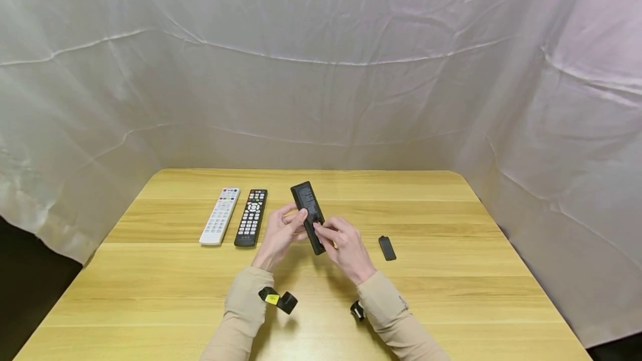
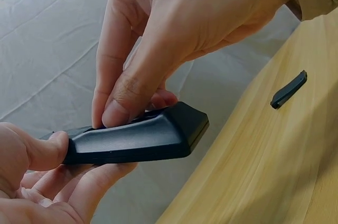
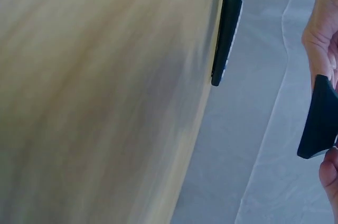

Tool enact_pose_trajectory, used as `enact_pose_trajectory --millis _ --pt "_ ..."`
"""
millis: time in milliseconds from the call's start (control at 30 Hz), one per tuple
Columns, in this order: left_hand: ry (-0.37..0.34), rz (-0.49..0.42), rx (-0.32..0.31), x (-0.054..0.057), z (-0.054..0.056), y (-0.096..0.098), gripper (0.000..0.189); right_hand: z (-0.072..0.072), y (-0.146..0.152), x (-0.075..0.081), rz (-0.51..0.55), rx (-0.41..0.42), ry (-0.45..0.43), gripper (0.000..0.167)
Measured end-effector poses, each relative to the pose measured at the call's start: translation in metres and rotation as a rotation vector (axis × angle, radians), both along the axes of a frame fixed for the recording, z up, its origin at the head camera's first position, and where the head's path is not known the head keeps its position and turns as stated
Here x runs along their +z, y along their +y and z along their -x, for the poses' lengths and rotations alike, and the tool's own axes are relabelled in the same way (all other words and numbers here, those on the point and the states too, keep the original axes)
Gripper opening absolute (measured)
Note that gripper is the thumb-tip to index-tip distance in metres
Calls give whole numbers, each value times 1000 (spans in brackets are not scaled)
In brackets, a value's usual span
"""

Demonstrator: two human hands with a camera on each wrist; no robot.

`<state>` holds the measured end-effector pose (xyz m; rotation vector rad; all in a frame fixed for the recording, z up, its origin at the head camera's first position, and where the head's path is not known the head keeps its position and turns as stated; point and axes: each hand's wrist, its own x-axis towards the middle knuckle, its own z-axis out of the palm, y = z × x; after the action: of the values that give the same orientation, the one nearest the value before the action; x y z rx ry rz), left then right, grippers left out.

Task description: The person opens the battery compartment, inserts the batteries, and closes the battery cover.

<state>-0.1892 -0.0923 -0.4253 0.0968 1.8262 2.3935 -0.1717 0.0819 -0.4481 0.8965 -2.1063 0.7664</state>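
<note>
My left hand (image 1: 283,233) grips a black remote control (image 1: 307,198), back side up, tilted above the table. Its thumb lies on the edge and its fingers support the underside. The remote's back carries a printed label, and its cover is off. My right hand (image 2: 174,28) reaches down to the open battery compartment with thumb and forefinger pinched together. I cannot tell what small thing is between those fingertips, as they hide it. The loose battery cover (image 1: 387,248) lies on the table to the right of the hands.
A white remote control (image 1: 220,216) and a second black remote (image 1: 251,218) lie side by side, buttons up, left of my hands. The wooden table (image 1: 476,288) ends at a grey cloth curtain (image 1: 321,105) at the back and sides. A camera sits on each wrist.
</note>
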Motion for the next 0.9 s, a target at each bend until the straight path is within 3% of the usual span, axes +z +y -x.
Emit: enact_pose_trajectory --millis 900 --pt "-8 3 -21 -1 1 0 39 1 3 5 -26 21 4 20"
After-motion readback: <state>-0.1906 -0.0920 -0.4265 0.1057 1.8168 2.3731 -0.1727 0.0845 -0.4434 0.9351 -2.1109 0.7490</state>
